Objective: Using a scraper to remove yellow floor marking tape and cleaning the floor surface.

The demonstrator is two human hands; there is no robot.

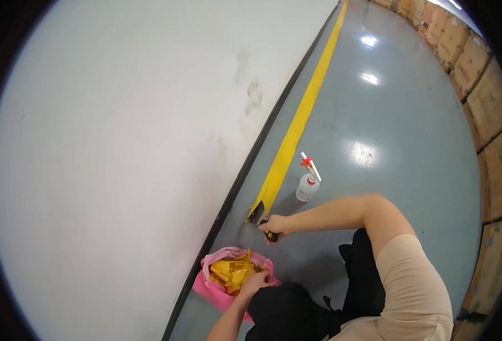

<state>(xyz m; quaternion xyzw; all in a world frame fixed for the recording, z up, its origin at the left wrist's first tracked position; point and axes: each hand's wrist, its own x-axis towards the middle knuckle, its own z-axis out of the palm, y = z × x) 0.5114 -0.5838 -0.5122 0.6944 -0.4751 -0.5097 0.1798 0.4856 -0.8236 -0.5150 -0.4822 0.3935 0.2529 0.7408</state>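
Observation:
My right hand (277, 225) is closed round the black and yellow handle of a scraper (270, 234). Its dark, wide blade (256, 212) lies against the near end of a yellow tape strip (289, 146) on the floor. Close to my knee, a pink plastic bag (219, 296) holds crumpled yellow tape scraps (232, 271). My left hand (255, 282) is at the bag's near right rim, fingers curled on its edge and partly hidden. A white spray bottle (307, 188) with a red and white trigger head stands upright just right of the strip.
A white wall (131, 142) with a black base strip (267, 126) runs along the left, close beside the tape. Stacked brown cardboard boxes (492, 96) line the right side. The grey floor (387, 131) is glossy and reflects lights. My bent knees, in black trousers, are near the bag.

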